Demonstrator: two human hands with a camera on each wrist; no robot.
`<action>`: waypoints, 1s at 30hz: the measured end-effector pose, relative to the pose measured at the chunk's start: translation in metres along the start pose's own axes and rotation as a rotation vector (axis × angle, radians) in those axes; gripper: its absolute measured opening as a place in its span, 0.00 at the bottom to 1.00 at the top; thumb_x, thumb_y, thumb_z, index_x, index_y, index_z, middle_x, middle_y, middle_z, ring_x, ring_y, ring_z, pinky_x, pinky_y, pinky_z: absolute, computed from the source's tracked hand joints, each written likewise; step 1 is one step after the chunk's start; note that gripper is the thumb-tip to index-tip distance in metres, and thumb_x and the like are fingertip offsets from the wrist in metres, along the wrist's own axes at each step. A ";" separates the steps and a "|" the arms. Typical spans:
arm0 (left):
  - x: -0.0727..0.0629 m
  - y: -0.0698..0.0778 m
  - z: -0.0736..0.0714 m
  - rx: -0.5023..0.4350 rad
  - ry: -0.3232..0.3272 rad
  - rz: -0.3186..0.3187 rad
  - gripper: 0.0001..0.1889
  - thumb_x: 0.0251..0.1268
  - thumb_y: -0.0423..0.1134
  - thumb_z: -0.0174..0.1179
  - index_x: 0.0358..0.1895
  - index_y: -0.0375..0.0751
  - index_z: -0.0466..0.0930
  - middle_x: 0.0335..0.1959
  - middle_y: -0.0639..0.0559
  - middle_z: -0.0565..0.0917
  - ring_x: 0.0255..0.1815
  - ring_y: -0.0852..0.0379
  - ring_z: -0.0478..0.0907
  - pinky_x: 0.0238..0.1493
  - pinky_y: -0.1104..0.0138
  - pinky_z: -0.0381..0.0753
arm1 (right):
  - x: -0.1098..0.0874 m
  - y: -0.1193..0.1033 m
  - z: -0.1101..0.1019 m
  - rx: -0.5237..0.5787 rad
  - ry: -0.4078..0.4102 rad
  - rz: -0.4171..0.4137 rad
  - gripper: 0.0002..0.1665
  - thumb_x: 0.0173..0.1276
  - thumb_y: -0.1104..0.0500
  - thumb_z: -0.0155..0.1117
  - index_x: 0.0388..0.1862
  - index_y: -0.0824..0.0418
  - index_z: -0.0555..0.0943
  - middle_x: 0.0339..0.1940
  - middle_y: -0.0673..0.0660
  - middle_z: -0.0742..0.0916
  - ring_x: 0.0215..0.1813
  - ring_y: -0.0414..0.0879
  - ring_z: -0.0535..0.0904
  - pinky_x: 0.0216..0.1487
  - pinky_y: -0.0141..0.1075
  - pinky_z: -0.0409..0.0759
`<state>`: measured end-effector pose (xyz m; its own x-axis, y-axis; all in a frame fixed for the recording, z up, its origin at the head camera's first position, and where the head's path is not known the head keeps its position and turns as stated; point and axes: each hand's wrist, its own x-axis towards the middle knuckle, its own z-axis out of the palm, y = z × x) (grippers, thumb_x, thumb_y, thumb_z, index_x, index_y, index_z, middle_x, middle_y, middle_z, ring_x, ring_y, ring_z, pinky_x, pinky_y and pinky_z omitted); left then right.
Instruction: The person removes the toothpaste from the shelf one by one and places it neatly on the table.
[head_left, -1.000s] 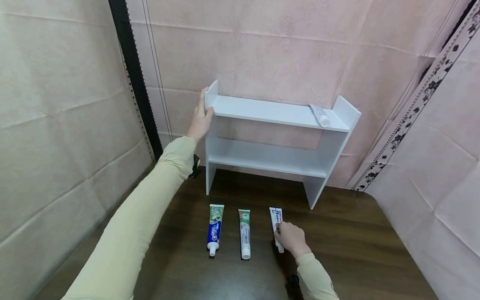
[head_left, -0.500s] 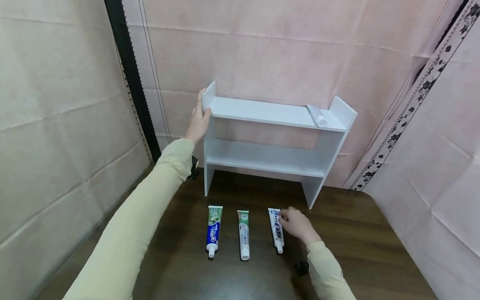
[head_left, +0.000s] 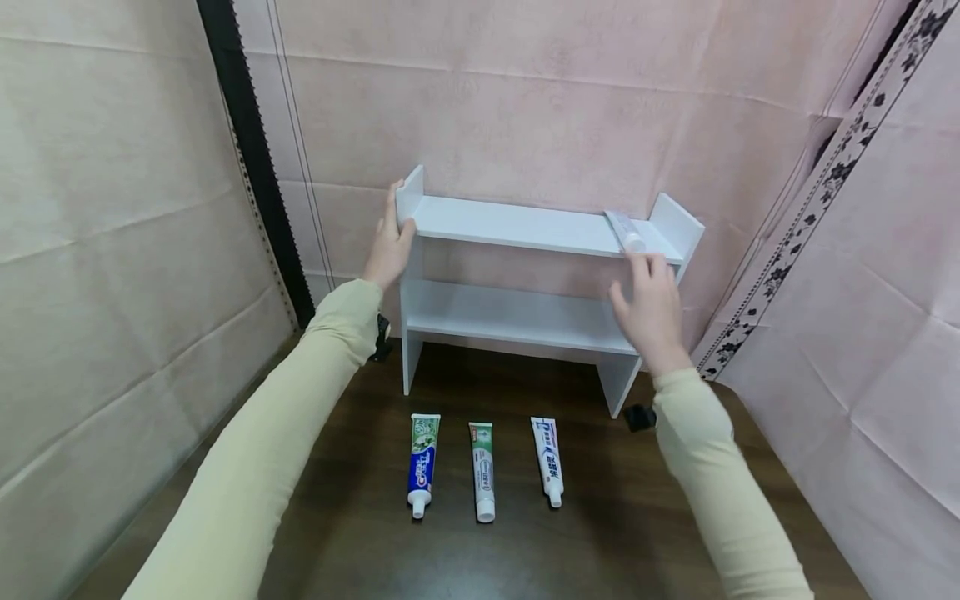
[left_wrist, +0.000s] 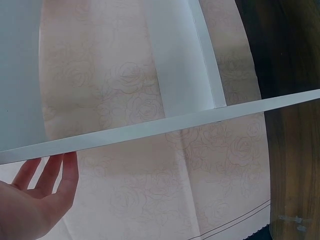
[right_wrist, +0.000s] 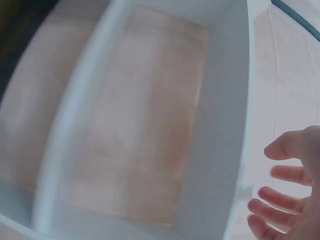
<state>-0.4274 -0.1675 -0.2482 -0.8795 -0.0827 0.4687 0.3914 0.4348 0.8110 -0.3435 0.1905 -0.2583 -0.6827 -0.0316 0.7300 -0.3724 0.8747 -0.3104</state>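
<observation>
A white two-tier shelf [head_left: 510, 323] stands at the back of the table. On the right end of its top board lies a pale, mostly white tube [head_left: 621, 227], cap forward. My right hand [head_left: 654, 312] is just in front of that tube; its fingers are apart and hold nothing in the right wrist view. My left hand [head_left: 388, 250] rests against the shelf's left side panel, straight fingers [left_wrist: 70, 172] touching its outer face. Three toothpaste tubes lie in a row: a blue-green one [head_left: 423, 462], a green-white one [head_left: 482, 475] and a white-blue one [head_left: 548, 458].
Dark wooden table [head_left: 495, 567] carries the shelf and the tubes. Pale patterned cloth [head_left: 540, 125] hangs close behind the shelf, with further cloth panels at left and right. Black wrist straps sit on both wrists.
My right hand has let go of the white-blue toothpaste tube and moved up and away to the shelf's top right. The left hand stays at the left panel. The view shifts slightly.
</observation>
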 end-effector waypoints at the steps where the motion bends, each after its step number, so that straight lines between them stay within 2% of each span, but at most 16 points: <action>1: 0.000 0.000 0.000 0.001 -0.002 -0.001 0.31 0.76 0.42 0.36 0.76 0.68 0.39 0.76 0.41 0.56 0.68 0.43 0.63 0.64 0.47 0.67 | 0.010 0.001 -0.003 0.002 0.008 0.005 0.27 0.67 0.63 0.57 0.65 0.65 0.71 0.54 0.70 0.75 0.52 0.63 0.71 0.52 0.55 0.72; 5: 0.000 0.000 0.000 0.000 -0.004 -0.010 0.31 0.76 0.43 0.36 0.76 0.70 0.39 0.76 0.41 0.56 0.68 0.43 0.62 0.65 0.47 0.66 | 0.044 0.009 -0.008 -0.017 -0.040 0.052 0.28 0.70 0.58 0.54 0.69 0.63 0.68 0.56 0.69 0.71 0.55 0.61 0.66 0.53 0.53 0.68; 10: 0.000 -0.001 -0.001 -0.002 -0.007 -0.015 0.31 0.76 0.43 0.36 0.76 0.71 0.38 0.76 0.42 0.54 0.70 0.44 0.60 0.68 0.46 0.63 | 0.063 0.020 -0.005 -0.088 -0.136 0.069 0.32 0.72 0.48 0.53 0.70 0.62 0.68 0.51 0.68 0.69 0.52 0.59 0.61 0.48 0.50 0.61; 14: 0.000 -0.001 0.000 -0.009 -0.007 -0.014 0.31 0.76 0.43 0.36 0.76 0.70 0.39 0.76 0.41 0.55 0.69 0.43 0.61 0.67 0.46 0.64 | 0.064 0.022 -0.002 -0.118 -0.168 0.082 0.31 0.71 0.46 0.52 0.67 0.63 0.72 0.46 0.67 0.70 0.49 0.59 0.61 0.50 0.51 0.59; 18: 0.000 0.001 0.001 -0.012 -0.008 -0.013 0.31 0.75 0.42 0.37 0.77 0.68 0.39 0.75 0.39 0.57 0.66 0.43 0.62 0.64 0.47 0.66 | 0.061 0.018 0.000 -0.135 -0.136 0.085 0.28 0.71 0.50 0.53 0.63 0.65 0.75 0.45 0.68 0.74 0.49 0.60 0.64 0.53 0.53 0.61; 23: 0.001 0.003 0.000 -0.021 0.004 -0.011 0.32 0.75 0.42 0.36 0.77 0.69 0.39 0.74 0.39 0.57 0.65 0.44 0.62 0.64 0.47 0.66 | 0.060 0.009 -0.001 -0.173 -0.110 0.055 0.24 0.69 0.52 0.51 0.56 0.67 0.76 0.43 0.71 0.80 0.48 0.65 0.71 0.53 0.55 0.65; 27: 0.000 0.004 0.000 -0.014 -0.003 -0.013 0.31 0.75 0.42 0.35 0.76 0.70 0.39 0.74 0.40 0.57 0.65 0.45 0.62 0.65 0.47 0.65 | 0.057 0.007 -0.001 -0.211 -0.096 0.043 0.21 0.68 0.52 0.51 0.52 0.65 0.75 0.36 0.73 0.84 0.38 0.66 0.76 0.42 0.56 0.71; 30: -0.001 0.003 0.000 -0.013 -0.013 -0.022 0.31 0.76 0.43 0.35 0.76 0.71 0.38 0.75 0.41 0.56 0.66 0.45 0.61 0.66 0.48 0.65 | 0.054 0.007 -0.001 -0.229 -0.084 0.034 0.18 0.68 0.52 0.51 0.48 0.63 0.74 0.28 0.72 0.84 0.28 0.64 0.76 0.29 0.54 0.70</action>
<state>-0.4250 -0.1658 -0.2461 -0.8913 -0.0806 0.4463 0.3752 0.4216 0.8255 -0.3826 0.1955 -0.2207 -0.7457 -0.0322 0.6655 -0.2027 0.9625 -0.1805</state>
